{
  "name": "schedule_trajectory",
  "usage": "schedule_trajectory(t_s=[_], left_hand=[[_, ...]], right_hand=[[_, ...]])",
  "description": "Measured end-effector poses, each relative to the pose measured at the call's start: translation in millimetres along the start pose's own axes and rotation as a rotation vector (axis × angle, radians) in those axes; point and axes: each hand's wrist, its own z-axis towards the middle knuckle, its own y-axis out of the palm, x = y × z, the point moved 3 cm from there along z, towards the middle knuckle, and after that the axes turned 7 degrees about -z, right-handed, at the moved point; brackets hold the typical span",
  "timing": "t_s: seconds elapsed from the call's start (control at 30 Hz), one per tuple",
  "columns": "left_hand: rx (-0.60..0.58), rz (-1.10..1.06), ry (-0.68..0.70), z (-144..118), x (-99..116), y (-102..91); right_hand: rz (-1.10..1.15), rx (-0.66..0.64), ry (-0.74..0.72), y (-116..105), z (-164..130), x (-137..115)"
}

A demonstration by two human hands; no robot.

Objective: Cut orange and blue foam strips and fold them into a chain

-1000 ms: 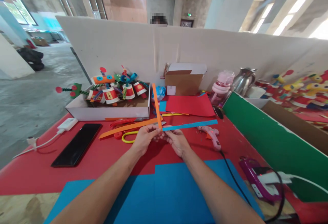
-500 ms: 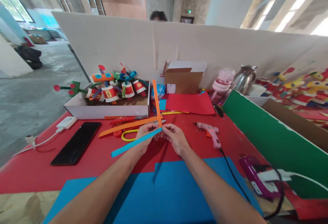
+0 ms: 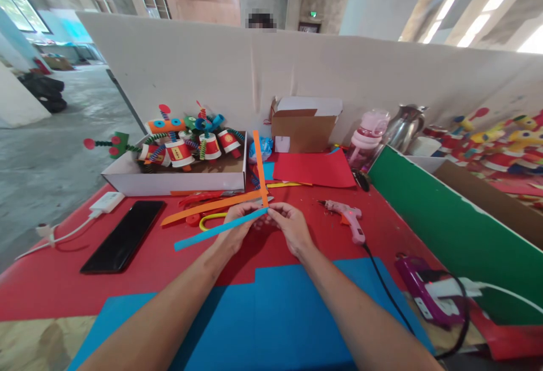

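Since a second ago, the long blue paper strip (image 3: 220,228) has swung over: it pointed out toward 3 o'clock from your fingers, and now it crosses your left wrist and runs down to about 8 o'clock. Your hands have hardly shifted, and the orange strip's two arms point as they did, so this reads as one more fold laid across the crossing of the two strips.

Head view: your left hand (image 3: 238,226) and right hand (image 3: 289,225) meet at the middle, fingertips pinched together on the joint where the blue strip and the orange paper strip (image 3: 259,167) cross, held just above the red counter (image 3: 63,280). One orange arm stands up toward 12 o'clock; the other slants off toward 9 o'clock, low over the counter. Both hands are closed on the paper, thumbs on top.

Just beyond your left hand, at 10 o'clock, lie yellow-handled scissors (image 3: 210,221). The pink glue gun (image 3: 345,215) rests at 3 o'clock from your right hand, apart from it, its black cord trailing toward you. At 9 o'clock lies a black phone (image 3: 125,236), and at 11 o'clock a white cardboard box of paper-cup figures (image 3: 178,174). A wide blue paper sheet (image 3: 263,320) lies under your forearms.
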Motion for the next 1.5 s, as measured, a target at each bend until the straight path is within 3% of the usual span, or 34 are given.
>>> schedule_trajectory(t_s=[0.4, 0.57, 0.8, 1.27, 1.4, 1.5], left_hand=[[0.012, -0.004, -0.021, -1, -5, 1.0], [0.137, 0.137, 0.051, 2, -4, -6.9], [0.141, 0.455, 0.128, 2, 5, -5.4], [0.116, 0.395, 0.132, 2, 8, -5.0], [0.071, 0.259, 0.065, 4, 6, -5.0], [0.084, 0.166, 0.094, 8, 9, -12.4]], right_hand=[[0.035, 0.034, -0.038, -1, 1, -1], [0.026, -0.038, -0.008, 1, 0, 0], [-0.072, -0.047, -0.016, -5, 4, 0], [-0.221, -0.090, -0.031, -9, 6, 1], [-0.299, -0.068, -0.068, -13, 9, 2], [-0.365, -0.044, -0.083, -17, 12, 0]])
